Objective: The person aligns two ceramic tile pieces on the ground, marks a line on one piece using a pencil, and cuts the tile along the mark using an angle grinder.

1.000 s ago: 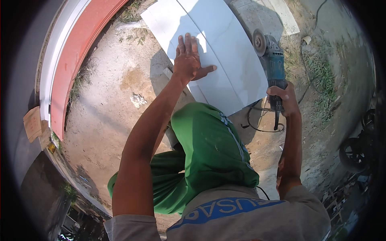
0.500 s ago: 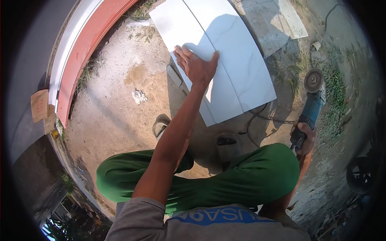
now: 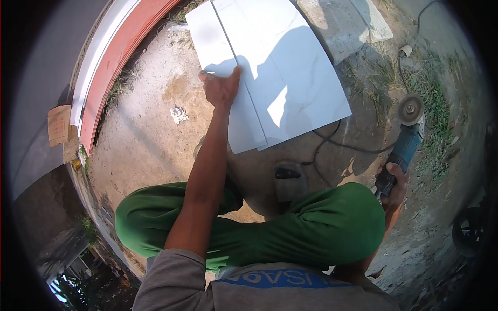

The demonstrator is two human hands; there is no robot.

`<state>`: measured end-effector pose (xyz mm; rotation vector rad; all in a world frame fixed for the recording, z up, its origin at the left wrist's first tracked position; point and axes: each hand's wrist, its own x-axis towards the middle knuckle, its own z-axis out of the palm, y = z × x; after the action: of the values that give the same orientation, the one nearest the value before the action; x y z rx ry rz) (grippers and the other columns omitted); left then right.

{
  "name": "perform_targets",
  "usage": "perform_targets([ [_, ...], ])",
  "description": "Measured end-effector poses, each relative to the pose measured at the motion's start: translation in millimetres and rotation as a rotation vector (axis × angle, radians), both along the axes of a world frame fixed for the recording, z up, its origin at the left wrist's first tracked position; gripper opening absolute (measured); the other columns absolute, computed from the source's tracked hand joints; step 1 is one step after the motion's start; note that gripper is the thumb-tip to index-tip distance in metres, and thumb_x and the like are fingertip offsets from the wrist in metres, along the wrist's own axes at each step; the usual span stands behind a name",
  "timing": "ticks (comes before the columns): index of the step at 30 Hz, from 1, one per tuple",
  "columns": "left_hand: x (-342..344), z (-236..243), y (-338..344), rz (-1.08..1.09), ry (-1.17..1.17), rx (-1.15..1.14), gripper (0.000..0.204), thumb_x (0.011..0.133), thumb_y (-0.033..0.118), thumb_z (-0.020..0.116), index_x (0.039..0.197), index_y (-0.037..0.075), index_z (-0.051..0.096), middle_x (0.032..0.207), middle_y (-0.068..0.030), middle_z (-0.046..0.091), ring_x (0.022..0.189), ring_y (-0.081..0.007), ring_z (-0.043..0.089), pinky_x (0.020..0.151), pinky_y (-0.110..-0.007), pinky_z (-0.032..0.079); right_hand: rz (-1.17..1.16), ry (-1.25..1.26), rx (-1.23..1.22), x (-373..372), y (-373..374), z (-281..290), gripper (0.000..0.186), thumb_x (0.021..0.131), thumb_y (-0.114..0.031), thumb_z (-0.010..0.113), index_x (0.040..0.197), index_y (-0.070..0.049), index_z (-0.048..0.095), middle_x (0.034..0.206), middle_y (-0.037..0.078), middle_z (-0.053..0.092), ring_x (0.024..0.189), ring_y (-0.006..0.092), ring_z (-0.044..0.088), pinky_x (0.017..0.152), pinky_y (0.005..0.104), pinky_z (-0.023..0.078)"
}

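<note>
Left hand (image 3: 220,89), open-palmed, should press the narrow tile strip (image 3: 228,88) flat while the right hand (image 3: 395,182), at three o'clock, clamps the angle grinder (image 3: 404,137).

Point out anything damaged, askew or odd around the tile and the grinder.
The white tile is split by a straight line into a narrow strip under the left hand and a wide piece. The right hand holds the angle grinder off the tile; its cord trails under the tile's corner.
</note>
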<state>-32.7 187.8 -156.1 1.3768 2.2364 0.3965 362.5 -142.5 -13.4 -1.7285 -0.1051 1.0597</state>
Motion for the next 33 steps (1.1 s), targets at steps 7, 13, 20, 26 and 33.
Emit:
perform_targets([
  [7,-62,-16,-5,0.167,-0.453,-0.07,0.106,0.081,0.067,0.088,0.127,-0.025,0.06,0.125,-0.032,0.07,0.116,-0.0356,0.072,0.1,-0.043,0.058,-0.059,0.038,0.062,-5,-13,-4,0.039,0.079,-0.016,0.079,0.109,0.006,0.064,0.085,0.014,0.069,0.07,0.0231,0.072,0.064,0.035,0.062],
  [13,-38,-16,-21,0.428,-0.556,0.073,0.082,0.098,0.056,0.08,0.118,-0.022,0.063,0.108,-0.0195,0.072,0.091,-0.025,0.071,0.078,-0.039,0.061,-0.077,-0.005,0.077,-7,-26,5,0.039,0.079,-0.015,0.079,0.108,0.005,0.063,0.085,0.015,0.07,0.07,0.0227,0.071,0.064,0.0341,0.062],
  [20,-51,49,-11,0.523,-0.581,0.117,0.063,0.1,0.056,0.078,0.091,-0.007,0.073,0.086,-0.0059,0.069,0.082,-0.0155,0.061,0.077,-0.033,0.053,-0.031,-0.022,0.102,5,-49,8,0.043,0.082,-0.022,0.081,0.113,0.002,0.064,0.088,0.012,0.069,0.068,0.0199,0.068,0.06,0.0312,0.059],
  [26,-125,116,139,0.139,-0.262,0.426,0.092,0.091,0.071,0.076,0.09,-0.022,0.072,0.083,-0.0223,0.071,0.076,-0.0273,0.064,0.076,-0.044,0.054,-0.009,-0.016,0.098,-6,-31,22,0.035,0.077,-0.023,0.079,0.1,0.0,0.066,0.079,0.01,0.068,0.059,0.0191,0.066,0.053,0.0308,0.055],
  [33,-185,225,215,-0.103,0.42,0.215,0.08,0.096,0.073,0.063,0.104,-0.005,0.08,0.104,-0.0251,0.08,0.098,-0.041,0.078,0.093,-0.05,0.057,-0.048,-0.035,0.124,-11,-10,8,0.038,0.076,-0.028,0.082,0.099,-0.002,0.065,0.077,0.008,0.066,0.057,0.0187,0.065,0.052,0.0311,0.055],
])
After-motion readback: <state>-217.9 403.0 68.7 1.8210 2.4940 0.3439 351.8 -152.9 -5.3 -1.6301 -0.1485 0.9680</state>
